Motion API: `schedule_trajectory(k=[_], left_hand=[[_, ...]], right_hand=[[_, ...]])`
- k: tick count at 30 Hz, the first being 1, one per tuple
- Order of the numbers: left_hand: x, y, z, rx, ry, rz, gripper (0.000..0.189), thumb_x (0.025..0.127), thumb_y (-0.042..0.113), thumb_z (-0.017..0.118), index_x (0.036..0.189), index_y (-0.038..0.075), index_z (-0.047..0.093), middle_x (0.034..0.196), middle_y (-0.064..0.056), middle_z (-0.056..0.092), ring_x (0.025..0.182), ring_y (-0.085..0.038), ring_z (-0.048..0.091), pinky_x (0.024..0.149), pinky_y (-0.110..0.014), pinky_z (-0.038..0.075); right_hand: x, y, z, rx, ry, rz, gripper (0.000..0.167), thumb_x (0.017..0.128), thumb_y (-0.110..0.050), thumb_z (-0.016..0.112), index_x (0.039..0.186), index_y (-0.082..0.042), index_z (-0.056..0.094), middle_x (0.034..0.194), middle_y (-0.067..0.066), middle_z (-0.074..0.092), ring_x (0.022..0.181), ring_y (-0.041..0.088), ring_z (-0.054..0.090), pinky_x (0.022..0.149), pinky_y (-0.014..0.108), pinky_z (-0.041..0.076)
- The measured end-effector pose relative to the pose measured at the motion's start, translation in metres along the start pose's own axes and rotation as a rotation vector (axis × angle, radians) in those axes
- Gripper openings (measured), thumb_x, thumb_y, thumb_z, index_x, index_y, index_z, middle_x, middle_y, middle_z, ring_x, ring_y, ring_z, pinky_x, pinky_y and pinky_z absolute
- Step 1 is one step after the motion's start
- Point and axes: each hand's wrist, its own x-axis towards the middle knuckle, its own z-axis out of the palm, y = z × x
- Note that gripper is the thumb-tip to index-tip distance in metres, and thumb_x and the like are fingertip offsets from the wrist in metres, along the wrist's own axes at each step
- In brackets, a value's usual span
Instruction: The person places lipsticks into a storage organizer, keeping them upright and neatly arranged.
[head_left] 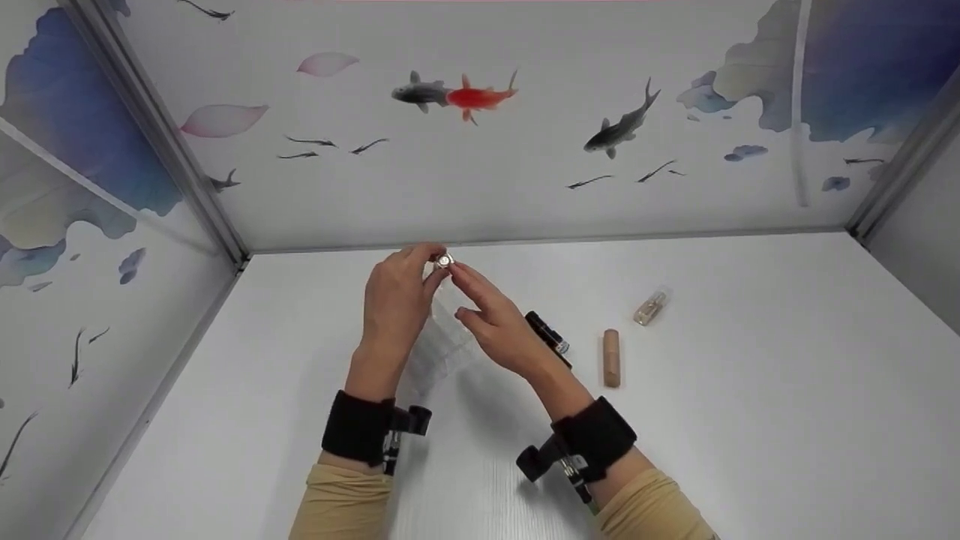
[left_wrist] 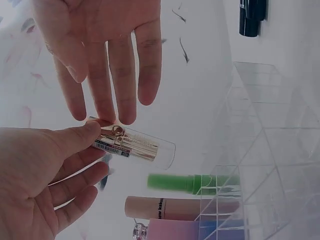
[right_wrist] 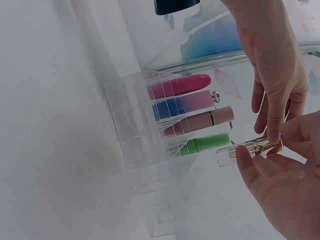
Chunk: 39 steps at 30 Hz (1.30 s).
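My left hand (head_left: 395, 300) pinches a gold lipstick tube (left_wrist: 127, 141) with a clear cap between thumb and fingers. In the head view its round end faces the camera. My right hand (head_left: 504, 330) has its fingers extended, and a fingertip touches the tube near its gold end; the right thumb stands apart in the left wrist view. Below both hands is a clear compartment rack (right_wrist: 127, 145), partly hidden by the forearms in the head view. It holds a pink tube (right_wrist: 185, 86), a blue-pink tube (right_wrist: 185, 104), a beige tube (right_wrist: 200, 121) and a green tube (right_wrist: 205, 143).
Right of the rack on the white table (head_left: 750, 420) lie black tubes (head_left: 547, 331), a tan tube (head_left: 611, 358) and a small clear-capped gold tube (head_left: 651, 307). Printed panels (head_left: 480, 187) stand behind and at the left.
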Motion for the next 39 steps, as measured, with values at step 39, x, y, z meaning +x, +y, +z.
schedule_trajectory(k=[39], left_hand=[[0.003, -0.017, 0.018, 0.189, -0.105, -0.088, 0.016, 0.096, 0.019, 0.067, 0.111, 0.013, 0.07, 0.098, -0.006, 0.078, 0.097, -0.026, 0.072, 0.097, -0.048, 0.051]], right_hand=[[0.012, 0.027, 0.007, -0.031, -0.117, 0.096, 0.069, 0.1, 0.003, 0.043, 0.161, -0.011, 0.014, 0.169, 0.008, 0.014, 0.155, 0.028, 0.019, 0.123, 0.048, 0.027]])
